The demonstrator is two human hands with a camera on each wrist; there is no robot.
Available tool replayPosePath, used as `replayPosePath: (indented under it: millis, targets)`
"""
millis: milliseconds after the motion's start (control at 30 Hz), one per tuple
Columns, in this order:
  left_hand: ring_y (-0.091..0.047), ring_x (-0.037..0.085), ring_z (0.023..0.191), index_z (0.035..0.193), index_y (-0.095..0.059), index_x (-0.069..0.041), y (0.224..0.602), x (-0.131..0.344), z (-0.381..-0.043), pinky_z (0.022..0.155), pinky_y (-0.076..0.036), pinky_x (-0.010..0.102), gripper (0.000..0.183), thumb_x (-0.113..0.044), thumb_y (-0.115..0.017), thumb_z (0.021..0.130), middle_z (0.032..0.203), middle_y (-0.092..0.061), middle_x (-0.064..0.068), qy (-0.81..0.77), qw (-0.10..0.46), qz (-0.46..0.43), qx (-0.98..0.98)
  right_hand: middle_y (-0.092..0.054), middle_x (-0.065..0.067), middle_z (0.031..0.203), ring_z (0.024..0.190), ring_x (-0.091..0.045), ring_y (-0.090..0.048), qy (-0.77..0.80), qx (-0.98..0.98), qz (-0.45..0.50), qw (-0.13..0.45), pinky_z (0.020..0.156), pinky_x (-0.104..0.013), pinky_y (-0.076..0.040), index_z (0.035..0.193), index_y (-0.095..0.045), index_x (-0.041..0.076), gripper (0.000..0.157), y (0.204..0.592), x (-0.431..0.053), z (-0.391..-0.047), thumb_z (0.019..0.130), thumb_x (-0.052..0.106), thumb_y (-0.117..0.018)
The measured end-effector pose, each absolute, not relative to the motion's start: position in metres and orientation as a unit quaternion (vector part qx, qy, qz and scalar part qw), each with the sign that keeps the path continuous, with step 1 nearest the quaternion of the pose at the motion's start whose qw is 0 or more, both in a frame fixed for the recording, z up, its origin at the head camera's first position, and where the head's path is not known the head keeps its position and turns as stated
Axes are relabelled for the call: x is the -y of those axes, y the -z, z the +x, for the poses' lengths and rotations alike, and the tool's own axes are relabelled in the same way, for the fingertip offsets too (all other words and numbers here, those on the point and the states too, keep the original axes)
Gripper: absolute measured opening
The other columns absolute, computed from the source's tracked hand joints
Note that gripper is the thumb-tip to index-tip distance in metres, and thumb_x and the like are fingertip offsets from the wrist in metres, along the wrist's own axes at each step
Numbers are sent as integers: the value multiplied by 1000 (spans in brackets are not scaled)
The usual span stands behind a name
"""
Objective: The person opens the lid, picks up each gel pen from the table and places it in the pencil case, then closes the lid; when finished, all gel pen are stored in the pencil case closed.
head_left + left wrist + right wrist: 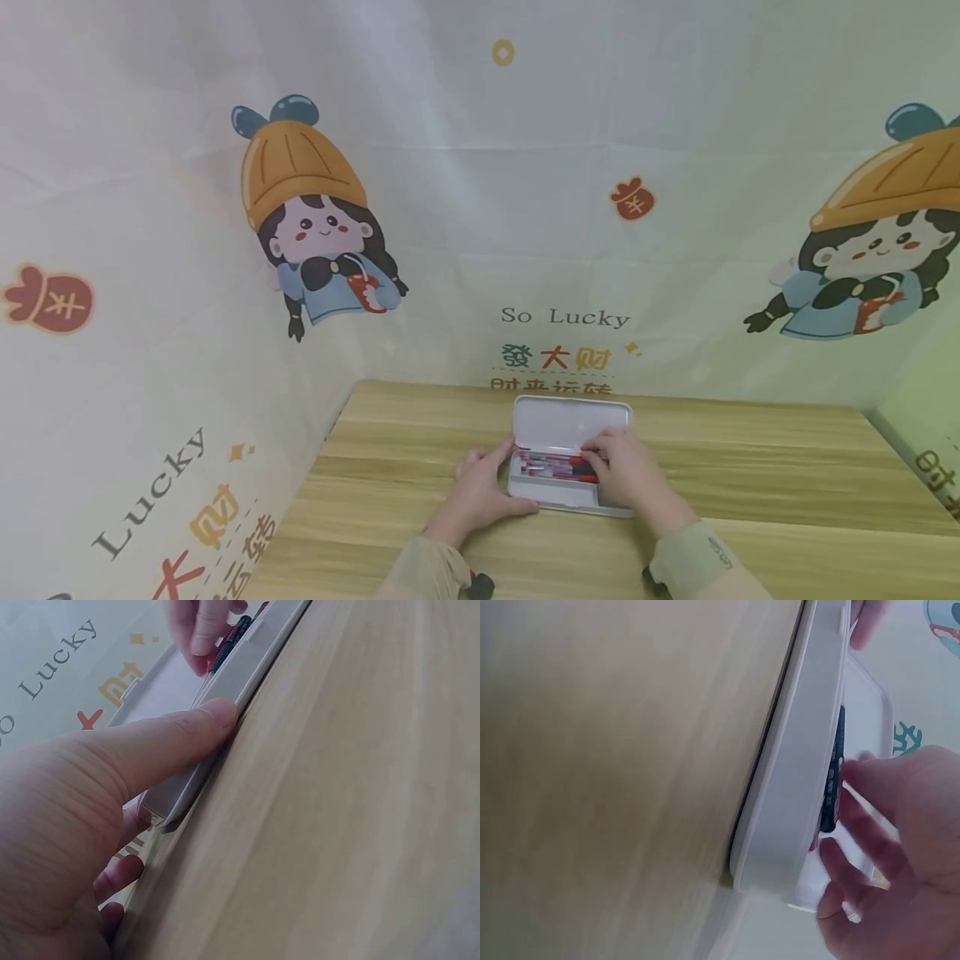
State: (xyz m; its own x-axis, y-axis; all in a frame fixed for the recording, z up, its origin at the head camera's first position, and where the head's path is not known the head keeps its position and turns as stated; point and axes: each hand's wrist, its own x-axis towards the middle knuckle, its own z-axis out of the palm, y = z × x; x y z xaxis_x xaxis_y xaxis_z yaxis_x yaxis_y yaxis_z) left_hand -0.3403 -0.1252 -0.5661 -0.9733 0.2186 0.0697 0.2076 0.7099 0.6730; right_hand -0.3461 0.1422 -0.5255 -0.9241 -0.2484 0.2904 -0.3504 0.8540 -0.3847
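Observation:
A white pencil case [553,494] lies on the table with its hinged lid [562,421] raised at the back. Several pens [551,467] with red and black parts lie lengthwise in its rear section. My left hand [480,492] grips the case's left end, thumb along the front wall and fingers around the far side. At the right end of the pens, my right hand [622,467] reaches in, its thumb and fingers pinching a pen. In the right wrist view a black pen [832,780] shows against the thumb; the fingertips are partly hidden.
The case stands on a wood-grain table [742,475]. Behind it hangs a pale cloth backdrop [465,225] with printed cartoon figures and lettering, meeting the table's back edge. A front strip of the case [558,490] shows as a separate compartment.

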Motion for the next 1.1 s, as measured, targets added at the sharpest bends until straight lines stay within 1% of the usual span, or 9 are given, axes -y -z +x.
replayPosePath:
  millis: [133, 300, 367, 433, 567, 667, 800, 933, 1100]
  targets:
    - [-48, 42, 133, 169, -45, -21, 566, 126, -341, 109, -50, 61, 123, -54, -103, 66, 150, -56, 24, -366, 7, 115, -923, -74, -16, 117, 112, -38, -71, -262, 942, 123, 168, 101, -58, -59, 114, -81, 6, 18, 524, -144, -354, 103, 20, -75]
    - [-47, 42, 134, 170, -45, -22, 566, 126, -341, 110, -49, 60, 123, -53, -103, 66, 151, -56, 23, -369, 7, 113, -923, -73, -22, 113, 108, -46, -67, -264, 919, 104, 272, 94, -60, -56, 114, -79, 1, 23, 523, -148, -367, 100, 19, -78]
    - [-47, 42, 134, 170, -45, -22, 566, 126, -340, 110, -49, 61, 124, -53, -104, 65, 151, -56, 23, -369, 7, 114, -922, -71, -25, 113, 107, -48, -64, -260, 913, 91, 300, 93, -60, -54, 115, -78, -1, 25, 521, -150, -371, 99, 18, -79]
    - [-47, 41, 133, 170, -45, -21, 565, 126, -340, 109, -49, 61, 124, -53, -104, 65, 150, -56, 23, -369, 8, 114, -922, -69, -28, 118, 110, -49, -61, -264, 911, 73, 307, 94, -61, -52, 118, -76, -3, 29, 519, -152, -373, 99, 19, -79]
    - [-47, 41, 132, 170, -45, -21, 566, 125, -340, 109, -49, 60, 124, -53, -104, 65, 150, -56, 23, -370, 10, 113, -922, -63, -33, 134, 125, -53, -57, -290, 920, 28, 264, 105, -66, -49, 133, -70, -3, 42, 513, -157, -378, 104, 27, -73]
    - [-47, 40, 132, 170, -45, -22, 566, 125, -340, 109, -49, 60, 123, -52, -104, 65, 150, -56, 22, -371, 9, 112, -922, -59, -37, 145, 134, -57, -55, -312, 928, 1, 203, 112, -71, -47, 146, -63, -2, 53, 509, -162, -383, 108, 35, -65]
    - [-47, 40, 133, 170, -44, -23, 566, 125, -340, 110, -49, 60, 125, -53, -104, 65, 150, -57, 22, -368, 8, 111, -923, -56, -38, 154, 142, -58, -55, -363, 924, -30, 114, 117, -71, -46, 160, -49, 0, 68, 509, -166, -387, 111, 45, -58]
    - [-47, 40, 135, 171, -42, -25, 567, 124, -340, 112, -48, 62, 127, -53, -104, 64, 151, -58, 20, -368, 8, 110, -923, -51, -37, 160, 148, -56, -51, -426, 901, -47, 73, 123, -69, -43, 163, -44, -2, 73, 511, -166, -388, 112, 48, -56]
    - [-46, 41, 138, 172, -40, -21, 567, 124, -340, 114, -47, 64, 129, -50, -105, 64, 155, -57, 20, -381, 9, 109, -918, -47, -36, 164, 153, -55, -46, -463, 881, -60, 72, 127, -67, -39, 159, -50, -1, 71, 508, -162, -387, 110, 50, -59]
